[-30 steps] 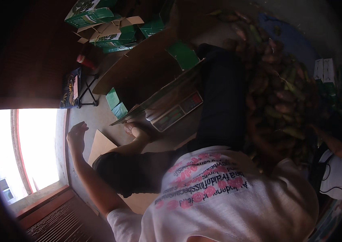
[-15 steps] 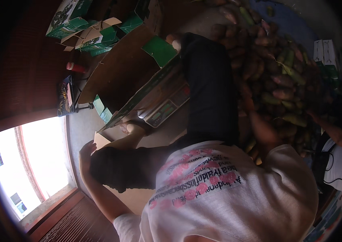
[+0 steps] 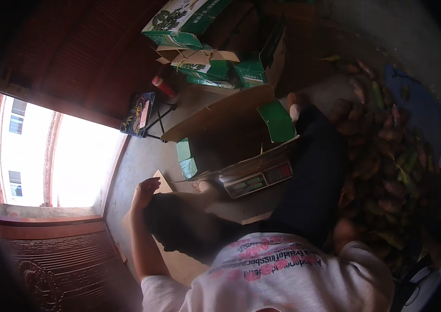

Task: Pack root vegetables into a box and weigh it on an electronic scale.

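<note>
My left hand [image 3: 147, 191] rests near my dark-trousered left knee, its fingers loosely bent and nothing in them. Down the right side runs my right arm [image 3: 344, 233] towards a pile of oblong reddish-brown and green produce [image 3: 379, 156]; its exact kind is too dark to tell. That hand is hidden beyond my right thigh. Between my legs and feet stands an open cardboard box [image 3: 220, 152] with green flaps, its inside in shadow. A digital scale [image 3: 257, 179] with a lit green display shows at the box's near side.
Green and white cartons [image 3: 207, 65] stand beyond the box. A folding stool [image 3: 140, 115] with a patterned top and a red cylindrical container [image 3: 164, 86] are at the far left. A bright doorway [image 3: 75, 156] opens at left. Blue sheeting [image 3: 418, 99] lies by the pile.
My view has swung, so box, scale and pile sit lower and further right. My right forearm, visible earlier over the pile, is now mostly hidden. My left hand stays by the knee, fingers more bent.
</note>
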{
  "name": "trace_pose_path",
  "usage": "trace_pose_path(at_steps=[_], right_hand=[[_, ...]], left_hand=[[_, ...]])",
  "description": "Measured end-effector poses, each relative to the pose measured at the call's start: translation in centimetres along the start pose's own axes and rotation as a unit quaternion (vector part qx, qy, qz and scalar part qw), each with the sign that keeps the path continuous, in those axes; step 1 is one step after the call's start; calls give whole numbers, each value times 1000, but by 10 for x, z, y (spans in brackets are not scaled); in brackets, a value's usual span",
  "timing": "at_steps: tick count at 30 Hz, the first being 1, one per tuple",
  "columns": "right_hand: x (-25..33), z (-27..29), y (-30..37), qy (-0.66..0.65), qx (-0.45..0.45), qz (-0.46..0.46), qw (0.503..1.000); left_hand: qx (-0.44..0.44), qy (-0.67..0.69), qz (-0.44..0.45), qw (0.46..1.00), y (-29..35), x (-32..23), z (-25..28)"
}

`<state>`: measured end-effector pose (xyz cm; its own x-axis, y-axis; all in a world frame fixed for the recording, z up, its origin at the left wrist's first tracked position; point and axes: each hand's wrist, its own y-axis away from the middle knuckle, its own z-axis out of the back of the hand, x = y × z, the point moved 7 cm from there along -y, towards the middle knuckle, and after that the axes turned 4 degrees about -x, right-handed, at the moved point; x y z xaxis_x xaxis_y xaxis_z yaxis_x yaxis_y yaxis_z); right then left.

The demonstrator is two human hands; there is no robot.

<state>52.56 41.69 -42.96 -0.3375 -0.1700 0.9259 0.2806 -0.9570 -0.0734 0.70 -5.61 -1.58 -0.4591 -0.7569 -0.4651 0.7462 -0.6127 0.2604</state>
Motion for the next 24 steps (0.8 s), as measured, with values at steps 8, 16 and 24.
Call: trace_pose_path(at_steps=[8,16,24], right_hand=[[78,13,-17,-39,-15,-92,995],[163,-40,-57,-76,11,-208,975],[308,-128,-304,-94,19,-323,941]], left_hand=[[6,16,-6,1000,-32,-32,-23],[24,28,23,999,-34,-34,-26],[31,16,4,999,-46,-60,-31]])
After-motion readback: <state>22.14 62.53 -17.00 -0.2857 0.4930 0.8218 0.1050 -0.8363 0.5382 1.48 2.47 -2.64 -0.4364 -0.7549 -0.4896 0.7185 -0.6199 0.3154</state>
